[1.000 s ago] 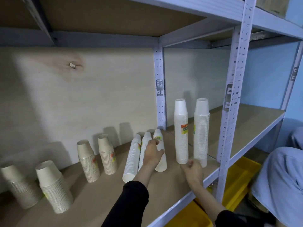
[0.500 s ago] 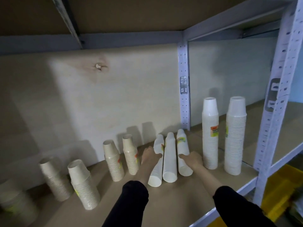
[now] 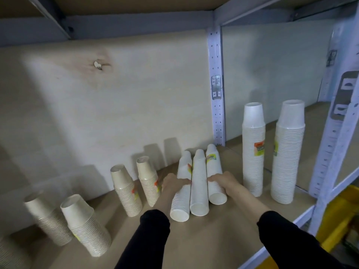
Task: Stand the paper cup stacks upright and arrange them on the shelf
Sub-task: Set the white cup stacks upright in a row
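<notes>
Both hands have closed in: left hand (image 3: pixel 173 184) and right hand (image 3: pixel 225 181) lie half-curled on three ribbed white paper cup stacks (image 3: pixel 198 183) lying at frame centre.

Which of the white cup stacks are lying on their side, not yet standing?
The three white stacks in the middle, side by side between the left hand and right hand, open rims facing the camera. The two tall white stacks at right stand upright.

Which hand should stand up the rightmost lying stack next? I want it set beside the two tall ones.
Probably the right hand: it already rests on the rightmost lying stack, on the side nearest the tall upright stacks. The left hand is on the leftmost lying stack.
</notes>
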The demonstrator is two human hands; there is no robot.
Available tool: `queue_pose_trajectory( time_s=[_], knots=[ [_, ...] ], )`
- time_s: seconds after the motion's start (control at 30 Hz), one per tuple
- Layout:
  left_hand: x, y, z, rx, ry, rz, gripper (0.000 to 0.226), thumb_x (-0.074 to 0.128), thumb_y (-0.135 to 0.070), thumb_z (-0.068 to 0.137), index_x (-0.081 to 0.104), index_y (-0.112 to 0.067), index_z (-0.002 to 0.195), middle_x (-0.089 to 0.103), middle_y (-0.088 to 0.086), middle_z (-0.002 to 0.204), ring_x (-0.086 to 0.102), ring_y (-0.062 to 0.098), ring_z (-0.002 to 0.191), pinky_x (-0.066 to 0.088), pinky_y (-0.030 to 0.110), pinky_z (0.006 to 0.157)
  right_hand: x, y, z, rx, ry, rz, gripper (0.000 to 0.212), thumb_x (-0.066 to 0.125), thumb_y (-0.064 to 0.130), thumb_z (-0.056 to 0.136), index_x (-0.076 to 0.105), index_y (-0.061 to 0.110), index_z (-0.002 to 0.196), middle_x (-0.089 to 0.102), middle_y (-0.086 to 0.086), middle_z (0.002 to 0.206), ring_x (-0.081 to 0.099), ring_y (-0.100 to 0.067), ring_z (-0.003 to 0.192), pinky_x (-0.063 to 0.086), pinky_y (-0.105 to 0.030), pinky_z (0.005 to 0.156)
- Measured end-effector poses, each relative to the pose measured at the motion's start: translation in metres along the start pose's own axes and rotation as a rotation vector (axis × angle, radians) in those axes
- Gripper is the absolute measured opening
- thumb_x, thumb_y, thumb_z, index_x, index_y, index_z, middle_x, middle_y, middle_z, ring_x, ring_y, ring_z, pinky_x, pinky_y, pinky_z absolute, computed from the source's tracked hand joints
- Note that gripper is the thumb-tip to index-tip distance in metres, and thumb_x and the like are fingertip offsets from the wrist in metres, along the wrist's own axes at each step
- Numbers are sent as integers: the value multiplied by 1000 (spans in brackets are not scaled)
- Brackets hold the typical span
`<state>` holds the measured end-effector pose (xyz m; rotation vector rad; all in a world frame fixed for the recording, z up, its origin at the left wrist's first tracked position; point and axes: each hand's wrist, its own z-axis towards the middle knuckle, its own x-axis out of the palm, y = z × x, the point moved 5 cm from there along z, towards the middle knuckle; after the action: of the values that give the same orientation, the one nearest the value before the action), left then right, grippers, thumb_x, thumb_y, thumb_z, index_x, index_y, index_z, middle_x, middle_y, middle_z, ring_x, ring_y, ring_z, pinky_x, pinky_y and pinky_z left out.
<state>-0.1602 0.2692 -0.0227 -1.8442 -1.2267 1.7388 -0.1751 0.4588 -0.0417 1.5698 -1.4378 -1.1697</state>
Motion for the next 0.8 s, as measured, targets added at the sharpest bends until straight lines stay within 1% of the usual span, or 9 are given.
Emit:
queue_pose_trajectory(
  time_s=[0.07,0.13,0.2,0.3,0.4,0.47,0.6,0.7,0.8],
  knots=[
    [-3,-6,1,2,-31,13,68,74,-41,72,50,0,123,59,11,124,60,27,110,47,31,81,-1,2,1,-41,-38,-14,56,72,12,74,47,-5,121,58,-22,122,59,-36,108,50,-42,89],
    [-7,-15,0,50,-87,-12,64,73,-41,73,55,-3,120,61,12,123,60,29,110,51,34,88,-1,8,-1,-119,-84,-52,50,74,15,73,53,-4,114,61,-21,118,61,-34,105,50,-39,87],
    [-11,-27,-5,124,-182,-32,60,72,-40,74,55,-6,121,63,10,121,61,29,109,52,35,87,0,17,-5,-225,-144,-119,48,74,18,73,56,-3,112,63,-19,115,61,-33,103,49,-36,83],
    [-15,-36,-13,227,-326,-115,63,73,-36,74,48,-8,124,60,10,122,60,30,109,48,34,83,1,30,-12,-378,-238,-161,57,75,16,72,51,-3,119,60,-20,118,60,-32,105,46,-31,79],
    [-14,-33,-16,282,-396,-225,67,76,-31,72,44,-6,125,55,11,124,57,29,111,44,32,84,0,35,-17,-452,-318,-114,61,77,9,67,45,-4,118,55,-21,120,57,-33,106,47,-37,84],
    [-12,-28,-16,305,-421,-278,68,77,-28,72,42,-4,126,52,12,124,55,29,112,40,29,82,0,33,-19,-475,-333,-91,63,77,7,65,43,-3,117,52,-20,120,55,-33,107,48,-40,87],
    [-12,-22,-13,326,-440,-279,70,77,-28,73,41,-2,128,50,14,126,53,29,116,41,31,88,-5,24,-19,-507,-374,-69,66,79,3,62,42,-6,115,48,-23,119,53,-34,107,47,-44,90],
    [-13,-21,-11,348,-416,-285,71,77,-28,74,39,-3,129,49,13,128,51,27,117,36,25,86,-8,13,-19,-506,-407,-56,65,80,3,61,42,-9,114,49,-24,115,53,-35,105,46,-44,90],
    [-13,-20,-9,351,-392,-279,73,77,-27,74,38,-3,131,47,12,130,50,26,119,37,26,89,-10,10,-17,-498,-424,-61,66,81,4,62,44,-9,114,49,-24,115,53,-36,105,45,-41,90]
  ],
)
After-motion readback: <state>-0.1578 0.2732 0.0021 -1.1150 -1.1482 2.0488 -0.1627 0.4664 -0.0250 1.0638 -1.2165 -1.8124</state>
